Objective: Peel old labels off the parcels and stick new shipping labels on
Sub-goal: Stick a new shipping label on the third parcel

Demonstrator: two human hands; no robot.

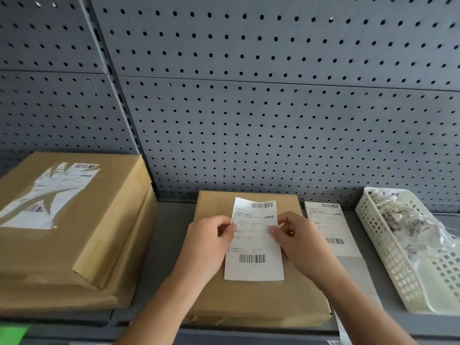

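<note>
Head view. Both hands are meeting over the brown parcel (261,301), which is lying at 6 o'clock on the grey shelf (164,245).

The left hand (211,236) is pinching the left edge of a white shipping label (254,247) between thumb and curled fingers. The right hand (297,236) is pinching the right edge in the same way. The label is lying printed side up on the parcel's top face, with its upper left corner curling upward. Whether its lower part is adhering cannot be told.

At 9 o'clock a stack of larger brown parcels (104,220) is sitting, and the top one is carrying a torn old label (47,197). At 3 o'clock, just beside the central parcel, a second label sheet (328,227) is lying flat. Further towards 3 o'clock a white perforated basket (395,265) is holding crumpled label scraps (408,220). A grey pegboard (249,95) is filling the 12 o'clock region.
</note>
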